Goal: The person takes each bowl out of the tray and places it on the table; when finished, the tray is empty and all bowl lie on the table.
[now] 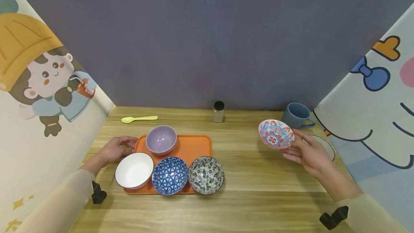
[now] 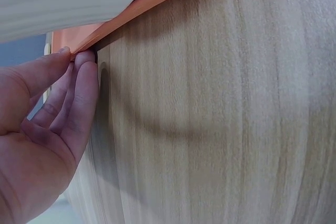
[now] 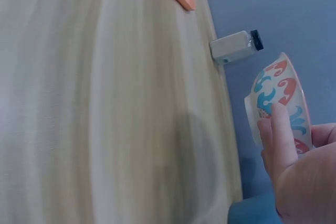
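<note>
My right hand (image 1: 308, 152) holds a red, blue and white patterned bowl (image 1: 275, 134) above the table, thumb at the rim and fingers against its outer side (image 3: 281, 98). At the far left, my left hand (image 1: 118, 149) pinches the left edge of an orange tray (image 1: 194, 143) between thumb and fingers, as the left wrist view shows. On the tray are a lilac bowl (image 1: 161, 140), a white bowl with a dark rim (image 1: 134, 170) and a blue triangle-patterned bowl (image 1: 170, 176). A black-and-white floral bowl (image 1: 206, 175) overlaps the tray's right front corner.
Behind the tray lies a yellow spoon (image 1: 139, 118). A small jar with a black lid (image 1: 218, 112) stands near the grey back wall. At the right are a blue mug (image 1: 298, 115) and a round pale plate (image 1: 325, 146), partly hidden by the right hand.
</note>
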`<state>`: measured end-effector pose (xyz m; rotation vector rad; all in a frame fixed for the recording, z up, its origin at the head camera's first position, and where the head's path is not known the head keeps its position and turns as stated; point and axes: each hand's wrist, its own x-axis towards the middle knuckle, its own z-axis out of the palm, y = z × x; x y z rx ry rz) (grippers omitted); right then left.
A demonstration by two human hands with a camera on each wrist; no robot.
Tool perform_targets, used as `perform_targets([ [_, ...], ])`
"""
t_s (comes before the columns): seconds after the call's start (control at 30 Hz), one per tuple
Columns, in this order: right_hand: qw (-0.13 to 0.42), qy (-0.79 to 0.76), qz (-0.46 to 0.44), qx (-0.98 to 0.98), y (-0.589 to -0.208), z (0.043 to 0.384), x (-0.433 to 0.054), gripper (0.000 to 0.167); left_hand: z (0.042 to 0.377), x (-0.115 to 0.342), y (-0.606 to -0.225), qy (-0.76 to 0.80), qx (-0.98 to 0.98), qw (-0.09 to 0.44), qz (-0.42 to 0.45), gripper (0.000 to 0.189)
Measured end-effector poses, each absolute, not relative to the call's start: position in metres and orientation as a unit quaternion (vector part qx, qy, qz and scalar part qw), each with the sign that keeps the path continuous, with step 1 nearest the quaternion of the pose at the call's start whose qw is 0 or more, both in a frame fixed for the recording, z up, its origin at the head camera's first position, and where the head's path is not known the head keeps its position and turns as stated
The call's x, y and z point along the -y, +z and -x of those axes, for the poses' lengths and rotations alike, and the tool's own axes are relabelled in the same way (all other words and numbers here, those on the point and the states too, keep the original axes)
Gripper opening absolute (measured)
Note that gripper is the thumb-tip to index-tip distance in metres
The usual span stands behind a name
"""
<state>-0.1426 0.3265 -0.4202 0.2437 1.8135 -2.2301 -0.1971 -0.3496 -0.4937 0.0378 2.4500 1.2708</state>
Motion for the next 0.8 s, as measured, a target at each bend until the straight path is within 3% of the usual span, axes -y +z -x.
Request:
perform_targets([
  [0.33,0.095,-0.777,-0.107,-0.613,-0.452,0.118,-0.334,0.076,0.197,0.350,-0.494,0.446,-0.875,0.189,-0.017,0.053],
  [0.8,0.078,-0.777,-0.158,-0.604,-0.473,0.115,-0.333,0.079,0.198,0.351,-0.496,0.441,-0.878,0.187,-0.015,0.052],
])
